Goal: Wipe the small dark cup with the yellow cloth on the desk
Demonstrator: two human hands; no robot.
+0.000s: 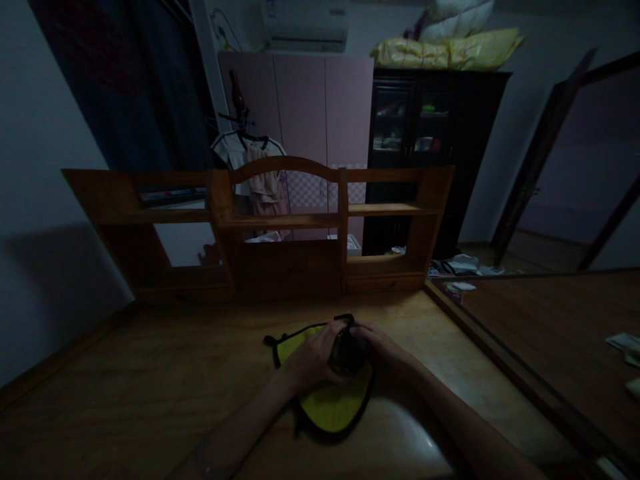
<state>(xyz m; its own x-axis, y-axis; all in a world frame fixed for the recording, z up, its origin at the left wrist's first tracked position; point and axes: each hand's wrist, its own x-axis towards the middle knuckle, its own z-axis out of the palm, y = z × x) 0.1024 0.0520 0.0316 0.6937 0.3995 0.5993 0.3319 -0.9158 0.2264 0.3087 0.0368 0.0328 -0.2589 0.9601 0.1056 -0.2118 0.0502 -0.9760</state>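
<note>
A yellow fabric piece with black edging (333,408) lies on the light wooden desktop, with short black tabs at its edge. Over it, a dark, slightly shiny rounded object (347,353) sits between my hands; dim light hides its exact kind. My left hand (313,357) is closed around the object's left side, and its wrist passes over the fabric. From the right, my right hand (379,343) grips the same object, thumb near its top; its other fingers are mostly hidden. A black strap-like loop (345,317) stands out just beyond the hands.
A wooden shelf unit (287,223) rises along the desktop's (150,387) far edge. On the left is a white wall (45,267). A raised wooden rim (480,340) borders the right side, beyond which papers (623,341) lie on a lower brown surface.
</note>
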